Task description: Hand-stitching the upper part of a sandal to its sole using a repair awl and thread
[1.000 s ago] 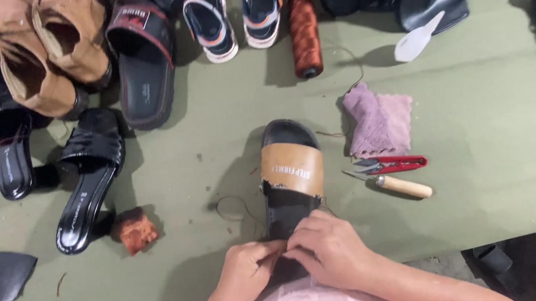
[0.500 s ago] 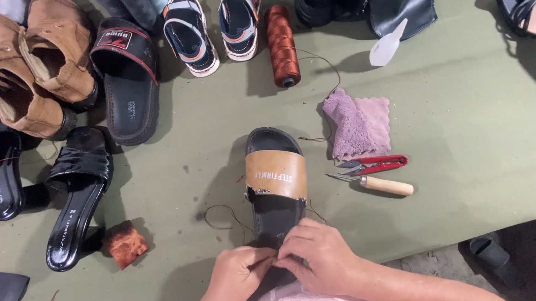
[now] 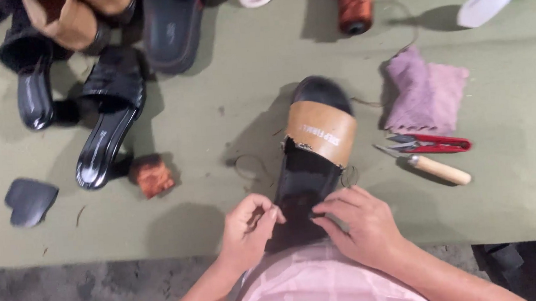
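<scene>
Black tan-strapped sandal (image 3: pixel 312 166), table's near edge

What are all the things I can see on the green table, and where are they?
slide sandal: 1, black with tan strap, centre, heel toward the person
black sandals: 2, black, left
other shoes: several, brown, black and white, top edge, cut off
thread spool: 1, rust-brown, top middle
cloth: 1, purple, right of the slide sandal
snips: 1, red handles, below the cloth
awl: 1, wooden handle, below the snips
brown lump: 1, reddish brown, left of centre
dark scrap: 1, grey-black, far left
white tool: 1, top right
left hand: on the sandal's heel
right hand: on the sandal's heel
</scene>
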